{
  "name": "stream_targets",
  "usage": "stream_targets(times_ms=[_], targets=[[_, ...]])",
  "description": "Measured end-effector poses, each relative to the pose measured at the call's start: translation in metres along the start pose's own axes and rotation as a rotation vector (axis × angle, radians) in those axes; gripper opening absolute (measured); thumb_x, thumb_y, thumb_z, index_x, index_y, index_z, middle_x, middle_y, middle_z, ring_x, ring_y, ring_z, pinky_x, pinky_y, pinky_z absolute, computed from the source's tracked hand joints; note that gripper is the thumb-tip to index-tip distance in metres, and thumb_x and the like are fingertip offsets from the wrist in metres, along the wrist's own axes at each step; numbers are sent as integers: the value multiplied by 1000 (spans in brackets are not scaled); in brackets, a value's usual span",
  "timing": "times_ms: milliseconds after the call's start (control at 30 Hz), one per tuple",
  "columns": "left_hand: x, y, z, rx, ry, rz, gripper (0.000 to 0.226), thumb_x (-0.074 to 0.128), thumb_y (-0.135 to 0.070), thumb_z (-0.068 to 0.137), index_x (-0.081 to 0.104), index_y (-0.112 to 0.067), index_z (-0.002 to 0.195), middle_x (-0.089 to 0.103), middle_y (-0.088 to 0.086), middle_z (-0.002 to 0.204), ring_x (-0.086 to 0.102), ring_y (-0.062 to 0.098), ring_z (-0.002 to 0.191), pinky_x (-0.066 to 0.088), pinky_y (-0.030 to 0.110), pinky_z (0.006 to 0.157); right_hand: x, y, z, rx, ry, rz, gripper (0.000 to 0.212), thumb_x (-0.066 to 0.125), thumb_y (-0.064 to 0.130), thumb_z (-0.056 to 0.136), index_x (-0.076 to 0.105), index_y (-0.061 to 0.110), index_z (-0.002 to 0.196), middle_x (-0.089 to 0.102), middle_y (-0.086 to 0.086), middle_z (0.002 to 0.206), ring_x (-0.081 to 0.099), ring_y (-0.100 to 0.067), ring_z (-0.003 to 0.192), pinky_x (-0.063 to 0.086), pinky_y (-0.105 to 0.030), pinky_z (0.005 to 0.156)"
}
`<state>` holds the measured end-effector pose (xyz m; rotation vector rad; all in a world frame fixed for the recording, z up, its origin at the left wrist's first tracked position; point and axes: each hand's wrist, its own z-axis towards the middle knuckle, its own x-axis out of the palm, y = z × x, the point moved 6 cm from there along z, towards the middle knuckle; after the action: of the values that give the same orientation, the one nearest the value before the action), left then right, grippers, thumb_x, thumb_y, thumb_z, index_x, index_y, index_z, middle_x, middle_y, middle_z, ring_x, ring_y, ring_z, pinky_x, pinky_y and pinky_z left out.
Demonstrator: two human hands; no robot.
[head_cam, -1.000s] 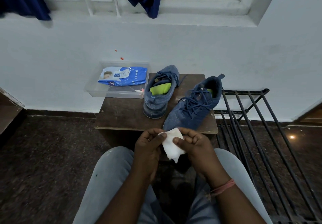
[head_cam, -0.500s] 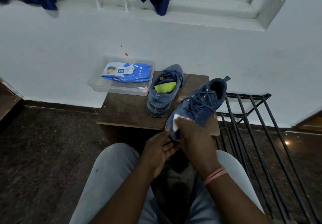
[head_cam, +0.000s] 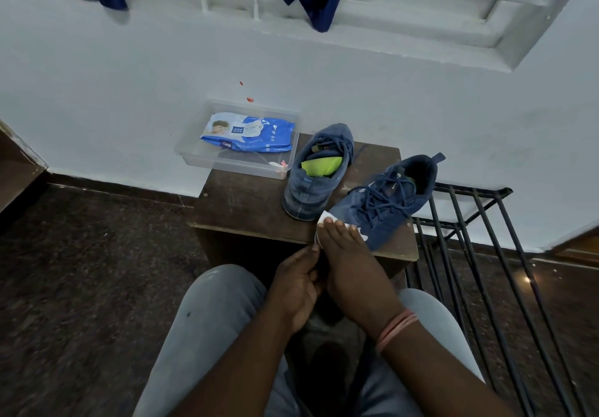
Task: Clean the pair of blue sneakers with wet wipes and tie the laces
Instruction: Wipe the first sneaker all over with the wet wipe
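Note:
Two blue sneakers stand on a small dark wooden table (head_cam: 246, 202). The far-left sneaker (head_cam: 316, 186) has a green insole showing and its heel points at me. The nearer sneaker (head_cam: 389, 202) lies at the table's front right, toe toward me, with its laces loose. My right hand (head_cam: 350, 261) covers that toe and holds a white wet wipe (head_cam: 325, 215) against it, so only the wipe's edges show. My left hand (head_cam: 298, 283) grips the toe's near-left edge from below.
A blue pack of wet wipes (head_cam: 249, 133) lies in a clear plastic tray (head_cam: 194, 154) at the table's back left, against the white wall. A black metal rack (head_cam: 470, 238) stands right of the table. My knees in grey trousers are below the hands.
Both hands rose from my lap to the nearer sneaker. The wipe went from between both hands onto the toe under my right hand, and my left hand took the toe's edge.

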<state>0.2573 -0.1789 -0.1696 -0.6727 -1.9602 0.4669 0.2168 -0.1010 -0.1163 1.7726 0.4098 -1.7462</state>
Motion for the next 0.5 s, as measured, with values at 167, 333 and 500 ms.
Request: stream_targets(times_ms=[167,333,500], targets=[[-4,1,4,-10,15,-14,28,55,-10,101,66,4,123,68,25,125,69,30,114,59,32,84,-2,-2,-27,-2,-45,-64,53,48,15,76,69,3,122,69,-16,124,67,-27,116,43,-43,105],[1,-1,3,0,22,-7,24,60,-8,96,71,2,115,73,20,118,71,28,110,59,32,84,-26,7,-23,28,-136,123,30,74,1,68,71,17,94,72,1,92,71,-21,85,56,-29,70],[2,-1,1,-2,10,-80,33,59,-13,100,64,1,129,69,18,128,69,26,114,59,32,84,-34,5,18,-6,-57,60,11,63,9,79,65,20,82,66,2,81,62,-19,77,46,-29,64]])
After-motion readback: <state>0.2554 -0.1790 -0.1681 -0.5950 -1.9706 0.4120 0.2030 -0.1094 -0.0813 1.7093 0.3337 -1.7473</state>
